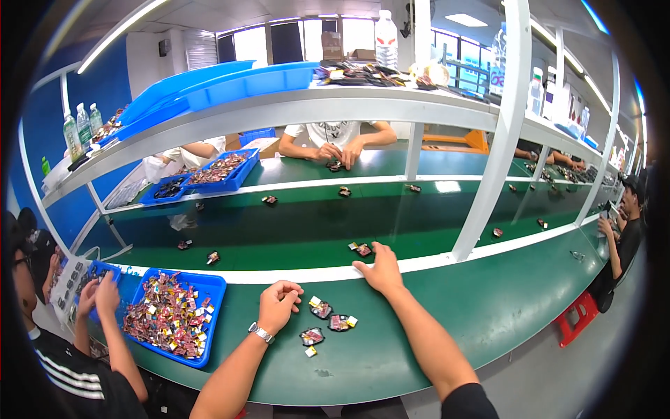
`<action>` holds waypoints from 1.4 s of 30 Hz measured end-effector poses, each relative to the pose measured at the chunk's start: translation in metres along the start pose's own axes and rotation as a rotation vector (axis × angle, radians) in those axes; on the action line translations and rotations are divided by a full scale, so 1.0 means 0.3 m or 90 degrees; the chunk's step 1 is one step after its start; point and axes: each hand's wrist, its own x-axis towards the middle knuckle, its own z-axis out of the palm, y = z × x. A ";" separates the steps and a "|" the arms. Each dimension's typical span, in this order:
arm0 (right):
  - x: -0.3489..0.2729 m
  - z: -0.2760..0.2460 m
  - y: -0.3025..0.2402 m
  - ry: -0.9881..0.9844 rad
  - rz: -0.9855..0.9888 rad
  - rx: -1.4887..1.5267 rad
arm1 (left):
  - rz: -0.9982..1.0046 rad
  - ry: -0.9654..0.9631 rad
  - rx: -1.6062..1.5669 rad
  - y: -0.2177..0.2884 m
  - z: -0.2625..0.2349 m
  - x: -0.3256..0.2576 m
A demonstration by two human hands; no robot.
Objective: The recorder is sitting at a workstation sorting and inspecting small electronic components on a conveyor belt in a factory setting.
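Here, left hand (279,304) loosely curled, gripping nothing, beside three small parts (328,322) on green table (488,307). Right hand (380,269) spread flat, empty, touching white rail (279,274) near another part (361,248). Blue tray (209,285) of parts just left.

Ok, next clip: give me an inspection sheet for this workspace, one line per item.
Surface: green bench beside a green conveyor belt, with a white rail between them.
Job's things: three small dark parts lie on the bench by the hands; one more lies on the belt at the right hand's fingertips.
Clutter: blue tray heaped with small parts; loose parts scattered along the belt.
Grippers: left hand loosely curled on the bench, holding nothing visible; right hand open, resting on the rail.
Cables: nothing seen.
Surroundings: other people seated around the line; white shelf frame overhead with blue bins and bottles.
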 end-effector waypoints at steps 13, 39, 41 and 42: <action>0.053 0.097 0.048 0.123 -0.121 0.106 | 0.013 -0.027 -0.026 -0.006 -0.017 0.012; -0.212 -0.041 -0.274 -0.124 -0.443 0.136 | -0.113 -0.229 -0.259 0.072 0.024 -0.028; -0.214 -0.032 -0.277 -0.118 -0.434 0.152 | -0.123 -0.230 -0.261 0.075 0.021 -0.025; -0.215 -0.028 -0.278 -0.111 -0.424 0.167 | -0.133 -0.232 -0.262 0.077 0.018 -0.025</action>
